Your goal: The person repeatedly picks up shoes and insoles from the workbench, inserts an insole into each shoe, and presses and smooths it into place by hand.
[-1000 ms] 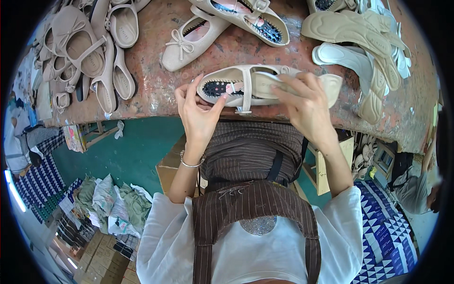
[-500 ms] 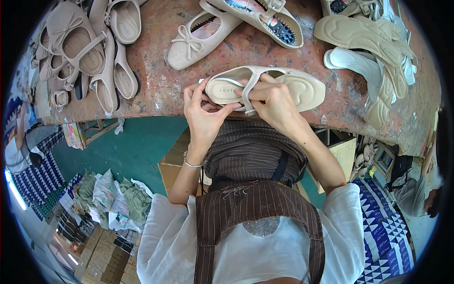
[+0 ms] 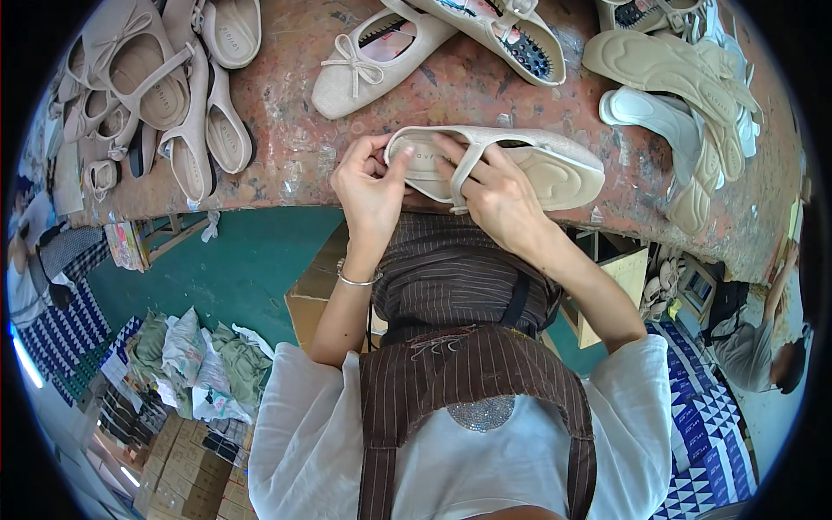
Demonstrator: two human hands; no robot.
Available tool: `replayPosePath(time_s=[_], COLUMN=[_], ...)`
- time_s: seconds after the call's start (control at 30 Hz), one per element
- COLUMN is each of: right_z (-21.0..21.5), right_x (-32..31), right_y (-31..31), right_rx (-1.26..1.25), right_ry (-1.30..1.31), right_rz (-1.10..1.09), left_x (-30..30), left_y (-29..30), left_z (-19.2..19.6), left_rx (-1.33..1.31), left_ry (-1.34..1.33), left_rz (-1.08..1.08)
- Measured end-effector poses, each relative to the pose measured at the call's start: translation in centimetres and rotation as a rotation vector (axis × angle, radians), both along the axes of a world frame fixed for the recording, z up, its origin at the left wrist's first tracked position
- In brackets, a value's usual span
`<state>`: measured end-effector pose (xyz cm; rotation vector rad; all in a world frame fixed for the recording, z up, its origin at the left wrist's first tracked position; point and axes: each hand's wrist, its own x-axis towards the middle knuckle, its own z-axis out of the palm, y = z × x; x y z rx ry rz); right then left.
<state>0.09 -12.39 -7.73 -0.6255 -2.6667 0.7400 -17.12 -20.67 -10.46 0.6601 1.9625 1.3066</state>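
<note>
A beige strapped flat shoe (image 3: 574, 147) lies near the front edge of the worktable, toe to the right. Inside it sits a cream padded insole (image 3: 548, 179), its heel end down in the shoe. My left hand (image 3: 374, 189) grips the shoe's heel, thumb over the rim onto the insole, fingers partly hidden behind. My right hand (image 3: 503, 198) is bent over the middle of the shoe. Its fingers reach in around the instep strap (image 3: 468, 166) and press on the insole; some fingertips are hidden.
Finished-looking beige shoes (image 3: 165, 100) pile up at the left. Across the back lie a bow-trimmed shoe (image 3: 357, 76) and another shoe (image 3: 511, 39). Loose insoles (image 3: 663, 65) heap at the right. Bags (image 3: 195, 355) and cartons (image 3: 178, 472) stand lower left; another person (image 3: 754, 351) is at far right.
The insole's heel end now lies flatter in the shoe. My left thumb has moved inside the heel, and my right fingers have spread around the strap. The shoe has shifted slightly right.
</note>
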Motion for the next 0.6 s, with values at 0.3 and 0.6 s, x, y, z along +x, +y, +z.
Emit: replayPosePath(time_s=[0.3, 0.6], right_z=[1.3, 1.5], right_x=[-0.1, 4.1], right_y=[-0.6, 0.0], right_rx=[0.144, 0.176], right_ry=[-0.098, 0.063], right_rz=[0.044, -0.355], left_x=[-0.6, 1.8], left_y=[1.0, -0.4], left_z=[0.9, 3.0], left_rx=[-0.006, -0.099], left_ry=[0.239, 0.135], left_rz=[-0.104, -0.167])
